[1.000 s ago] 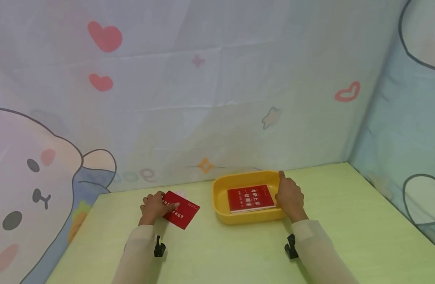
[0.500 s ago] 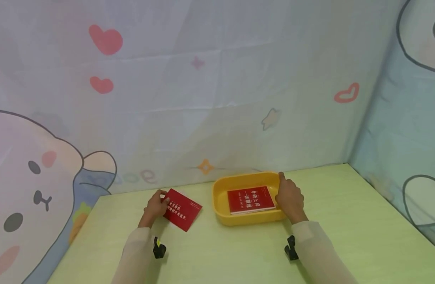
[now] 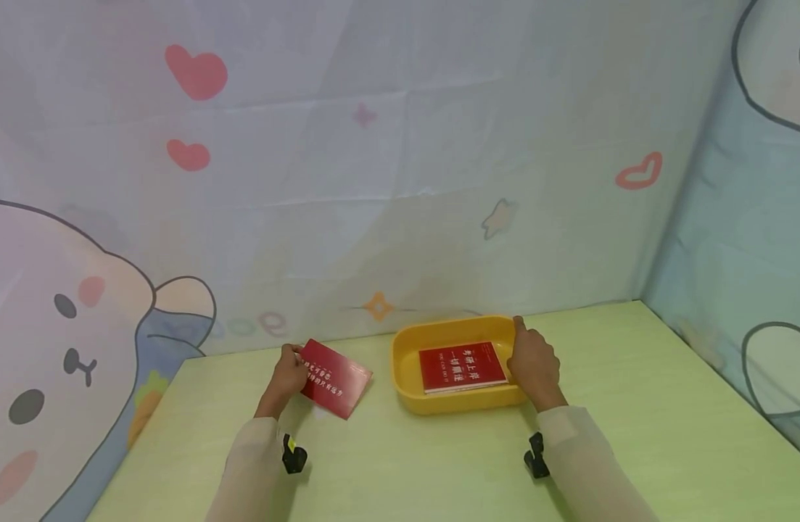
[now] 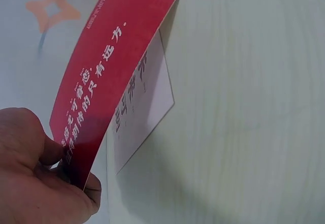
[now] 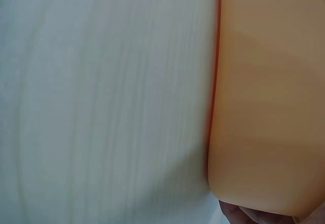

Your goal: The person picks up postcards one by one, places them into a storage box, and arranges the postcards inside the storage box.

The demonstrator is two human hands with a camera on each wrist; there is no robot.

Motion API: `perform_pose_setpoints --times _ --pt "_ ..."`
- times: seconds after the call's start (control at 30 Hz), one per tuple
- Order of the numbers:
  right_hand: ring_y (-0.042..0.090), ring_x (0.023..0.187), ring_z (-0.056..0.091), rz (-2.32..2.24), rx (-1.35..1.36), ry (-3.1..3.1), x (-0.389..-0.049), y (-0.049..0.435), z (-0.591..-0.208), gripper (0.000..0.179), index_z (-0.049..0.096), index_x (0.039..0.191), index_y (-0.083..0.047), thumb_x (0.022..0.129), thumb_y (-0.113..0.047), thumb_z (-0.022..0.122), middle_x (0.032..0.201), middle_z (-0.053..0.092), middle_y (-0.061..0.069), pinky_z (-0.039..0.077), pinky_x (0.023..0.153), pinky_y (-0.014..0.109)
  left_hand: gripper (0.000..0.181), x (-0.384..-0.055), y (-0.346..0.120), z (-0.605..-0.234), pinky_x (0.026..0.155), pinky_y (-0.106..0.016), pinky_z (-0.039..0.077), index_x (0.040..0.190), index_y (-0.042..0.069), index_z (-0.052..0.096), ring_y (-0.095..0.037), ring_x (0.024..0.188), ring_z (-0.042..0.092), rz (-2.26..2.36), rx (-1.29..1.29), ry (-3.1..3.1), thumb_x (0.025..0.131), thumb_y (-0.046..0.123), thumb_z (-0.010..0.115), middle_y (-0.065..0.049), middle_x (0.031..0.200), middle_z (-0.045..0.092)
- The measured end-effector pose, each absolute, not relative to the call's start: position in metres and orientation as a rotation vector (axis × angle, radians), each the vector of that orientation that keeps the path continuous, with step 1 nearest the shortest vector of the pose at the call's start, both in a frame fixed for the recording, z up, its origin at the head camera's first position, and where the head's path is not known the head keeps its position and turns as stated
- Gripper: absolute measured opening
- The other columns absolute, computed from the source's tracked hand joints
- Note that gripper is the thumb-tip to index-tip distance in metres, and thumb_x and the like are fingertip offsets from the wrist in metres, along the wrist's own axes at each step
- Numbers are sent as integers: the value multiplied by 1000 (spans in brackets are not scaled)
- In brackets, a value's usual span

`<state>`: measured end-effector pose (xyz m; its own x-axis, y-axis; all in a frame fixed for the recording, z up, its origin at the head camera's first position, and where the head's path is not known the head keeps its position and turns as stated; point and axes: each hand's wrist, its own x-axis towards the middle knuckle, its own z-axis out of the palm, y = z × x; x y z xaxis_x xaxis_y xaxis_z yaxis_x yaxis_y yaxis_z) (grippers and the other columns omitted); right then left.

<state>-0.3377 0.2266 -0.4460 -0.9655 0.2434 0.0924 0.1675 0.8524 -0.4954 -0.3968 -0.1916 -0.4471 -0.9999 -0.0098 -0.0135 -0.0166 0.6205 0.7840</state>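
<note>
In the head view my left hand (image 3: 289, 375) pinches a red card (image 3: 339, 380) with white lettering by its left edge. The left wrist view has the red card tilted up, thumb on its face and fingers behind. Beneath it a white card (image 4: 144, 115) with grey characters lies on the table, partly hidden. My right hand (image 3: 535, 366) grips the right end of a yellow plastic basin (image 3: 405, 401). Inside the basin lies a small stack of cards with a red one (image 3: 461, 366) on top. The basin's outer wall (image 5: 269, 107) fills much of the right wrist view.
The basin stands on a pale green table (image 3: 439, 464), near its back edge. Behind hangs a cloth backdrop (image 3: 406, 159) with cartoon prints, and another cloth panel (image 3: 752, 275) runs along the right side. Each wrist wears a black camera mount (image 3: 294, 457).
My left hand has shifted its hold to the red card's left edge and tilted the card up off the table. My right hand and the basin have stayed put.
</note>
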Motion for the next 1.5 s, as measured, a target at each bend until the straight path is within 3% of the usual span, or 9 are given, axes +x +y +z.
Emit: perform_pose_setpoints --times 0.13,0.3,0.6,0.73,0.87,1.1,1.37,1.5 --pt "38 80 65 754 -322 -2878 -336 226 -444 71 30 152 -1 89 -2 62 120 59 30 57 69 57 40 -398 -192 -447 85 -39 48 138 -7 26 -35 111 52 1407 -59 2797 99 1 31 -30 121 50" --pt "38 81 64 754 -330 -2881 -336 225 -444 71 30 152 -2 89 -2 62 119 59 30 57 70 58 37 -398 -192 -447 82 -34 45 136 -5 24 -33 110 50 1504 -91 2743 99 1 29 -26 117 46" --pt "39 81 64 746 -323 -2880 -338 226 -444 70 30 152 -1 89 -2 62 119 58 31 57 72 59 38 -399 -181 -437 91 -39 45 139 -5 21 -35 119 49 1662 -21 2658 102 2 25 -25 123 43" --pt "41 85 64 748 -330 -2886 -338 226 -444 71 29 152 -1 89 -2 61 120 58 30 57 75 60 36 -396 -172 -430 86 -34 47 139 -5 22 -35 117 52 1684 13 2649 105 6 23 -26 128 43" --pt "40 86 64 745 -330 -2887 -338 226 -444 70 29 152 -1 90 -3 61 120 58 30 57 76 60 34 -392 -163 -423 79 -29 43 137 -5 22 -30 110 50 1712 47 2638 105 6 23 -22 121 41" --pt "40 86 64 741 -325 -2888 -337 225 -444 70 29 152 -1 90 -2 62 120 58 30 57 75 60 32 -391 -157 -416 81 -32 40 137 -3 24 -27 108 45 1717 29 2653 107 8 24 -18 119 39" --pt "42 87 65 749 -334 -2903 -338 227 -442 71 29 152 -1 90 -2 62 123 57 32 57 73 59 33 -388 -146 -408 77 -28 47 138 -1 26 -32 113 55 1743 21 2631 109 14 24 -20 123 43" --pt "41 85 64 753 -334 -2907 -339 226 -445 72 27 153 -1 90 -3 61 125 57 32 57 72 59 32 -385 -140 -408 82 -31 50 138 0 26 -34 114 57 1765 31 2600 109 15 24 -21 123 43"
